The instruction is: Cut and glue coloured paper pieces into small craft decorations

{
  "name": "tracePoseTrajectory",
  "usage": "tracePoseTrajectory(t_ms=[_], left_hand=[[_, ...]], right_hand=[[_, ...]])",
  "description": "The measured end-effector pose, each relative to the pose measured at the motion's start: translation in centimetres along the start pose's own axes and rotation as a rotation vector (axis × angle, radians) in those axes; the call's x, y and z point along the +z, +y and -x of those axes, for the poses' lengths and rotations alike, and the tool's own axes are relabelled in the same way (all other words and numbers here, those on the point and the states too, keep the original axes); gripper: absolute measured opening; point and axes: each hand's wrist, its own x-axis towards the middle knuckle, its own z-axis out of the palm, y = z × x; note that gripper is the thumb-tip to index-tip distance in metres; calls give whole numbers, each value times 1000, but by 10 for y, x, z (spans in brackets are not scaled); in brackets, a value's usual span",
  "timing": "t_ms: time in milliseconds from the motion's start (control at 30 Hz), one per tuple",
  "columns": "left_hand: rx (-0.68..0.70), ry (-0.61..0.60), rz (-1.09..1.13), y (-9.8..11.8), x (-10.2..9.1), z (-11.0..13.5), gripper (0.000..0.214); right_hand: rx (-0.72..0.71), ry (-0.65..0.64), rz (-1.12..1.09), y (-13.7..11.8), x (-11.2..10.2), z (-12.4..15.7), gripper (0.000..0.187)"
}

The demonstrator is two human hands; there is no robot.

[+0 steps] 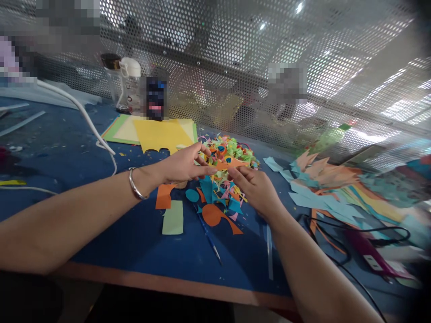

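My right hand (252, 186) pinches a small cut piece of orange paper (232, 163) between thumb and fingers. Just left of it is my left hand (188, 162), its fingers apart and its thumb tip close to the paper's left end; whether they touch is unclear. Beneath and behind both hands lies a heap of coloured paper scraps (235, 150). Nearer to me are a round-ended orange piece (211, 215), a blue paper disc (192, 195), an orange rectangle (164, 197) and a pale green rectangle (173, 218). A thin blue pen-like tool (209, 236) lies beside them.
Yellow and green paper sheets (161, 132) lie behind my left hand, near bottles (131, 85). A white cable (81, 110) crosses the left side. Cut paper (330, 175), a black cable (380, 224) and a purple device (367, 253) are at right. Perforated metal (208, 58) closes the back.
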Motion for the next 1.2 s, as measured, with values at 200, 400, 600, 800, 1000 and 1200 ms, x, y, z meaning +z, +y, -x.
tracePoseTrajectory(t_ms=[200, 400, 600, 800, 1000, 1200], left_hand=[[0, 74, 170, 1, 13, -5, 21], [12, 149, 193, -5, 5, -12, 8], [-41, -16, 45, 1, 9, -33, 35], [99, -11, -227, 5, 13, -62, 32], [115, -118, -302, 7, 5, -91, 12], [110, -256, -285, 4, 22, -101, 21]], right_hand=[[-53, -10, 91, -5, 2, 3, 52], [-76, -49, 95, -7, 2, 4, 47], [-25, -98, 141, -6, 5, 4, 43], [-46, -135, 175, -6, 2, 2, 42], [-42, 5, 90, -5, -7, 2, 47], [-17, 385, -123, 2, -16, 2, 46]])
